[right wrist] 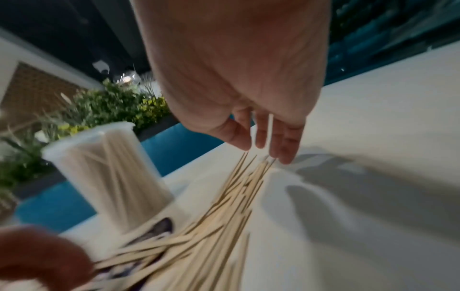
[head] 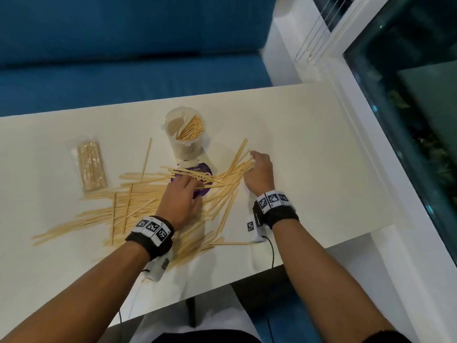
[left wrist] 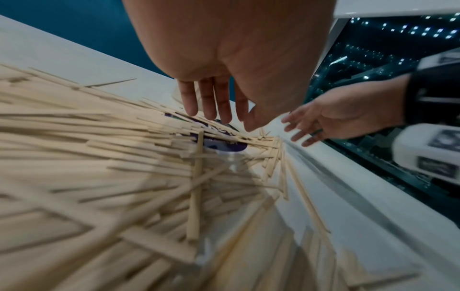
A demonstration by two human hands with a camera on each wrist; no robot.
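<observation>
- Left hand (head: pixel 181 196) is lying flat, fingers straight, pressing loose sticks (head: pixel 138 194) over one purple lid (head: pixel 208 172).
- Right hand (head: pixel 258 173), fingers relaxed, is touching stick tips at 2 o'clock.
- Sticks, too many to count, are sprawling across the table (head: pixel 309 144), mostly along 8–2 o'clock, a few along 12–6.
- One jar (head: pixel 184 144) is standing at 12 o'clock, one packet (head: pixel 91 167) lying at 10.

matt wooden sticks (head: pixel 138 194); translucent plastic cup (head: pixel 185 137)
</observation>
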